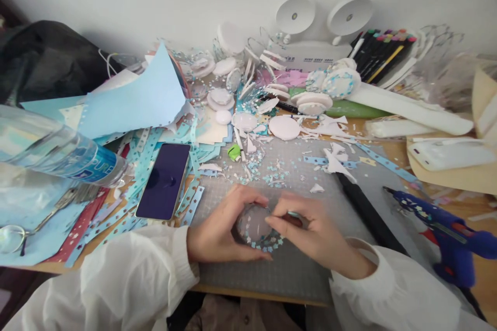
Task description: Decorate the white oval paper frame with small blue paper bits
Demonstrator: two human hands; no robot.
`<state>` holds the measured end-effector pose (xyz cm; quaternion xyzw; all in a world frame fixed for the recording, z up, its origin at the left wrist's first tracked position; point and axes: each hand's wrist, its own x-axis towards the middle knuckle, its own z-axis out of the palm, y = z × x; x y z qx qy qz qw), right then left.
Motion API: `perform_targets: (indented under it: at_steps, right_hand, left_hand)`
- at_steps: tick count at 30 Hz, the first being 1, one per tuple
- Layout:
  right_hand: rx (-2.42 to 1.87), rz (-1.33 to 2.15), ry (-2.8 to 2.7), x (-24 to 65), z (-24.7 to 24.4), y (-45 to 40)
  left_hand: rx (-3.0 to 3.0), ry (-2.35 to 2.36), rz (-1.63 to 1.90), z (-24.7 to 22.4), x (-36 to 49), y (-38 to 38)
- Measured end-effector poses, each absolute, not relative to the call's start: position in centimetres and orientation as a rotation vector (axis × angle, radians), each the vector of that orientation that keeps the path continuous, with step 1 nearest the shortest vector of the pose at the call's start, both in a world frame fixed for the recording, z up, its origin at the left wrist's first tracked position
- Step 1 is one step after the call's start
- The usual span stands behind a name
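A round, pale disc (254,223) with small blue and white stars around its rim lies on the grey cutting mat (306,282) near the front edge. My left hand (227,227) curves around the disc's left side, its thumb along the lower rim and its fingers at the top. Over the right side of the disc is my right hand (306,227), thumb and index finger pinched together at the rim. Whatever sits between those fingertips is too small to make out. Loose small stars (267,168) are scattered on the mat just beyond both hands.
A phone (163,181) and a plastic bottle (66,150) lie at the left among paper strips. A blue glue gun (446,227) and a black tool (368,212) are on the right. White discs (284,128), paper scraps and a two-headed lamp (295,15) stand behind.
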<state>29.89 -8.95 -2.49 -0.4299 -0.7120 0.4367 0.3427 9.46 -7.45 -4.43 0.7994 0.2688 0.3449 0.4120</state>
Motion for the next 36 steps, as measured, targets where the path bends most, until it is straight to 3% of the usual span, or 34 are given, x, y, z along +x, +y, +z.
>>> perform_targets:
  at_steps: [20,27,36]
  right_hand:
    - [-1.159,1.339,-1.592,30.7,-2.7,-9.0]
    - [-1.104,1.101,-1.087,32.5,-3.3,-6.4]
    - [-1.325,1.096,-1.120,33.4,-4.2,-5.7]
  left_hand:
    - [1.787,0.651,0.883,-4.7,9.4,-7.6]
    - [1.801,0.646,0.796,-4.9,9.3,-7.8]
    - [1.911,0.660,0.837,-3.9,9.3,-7.4]
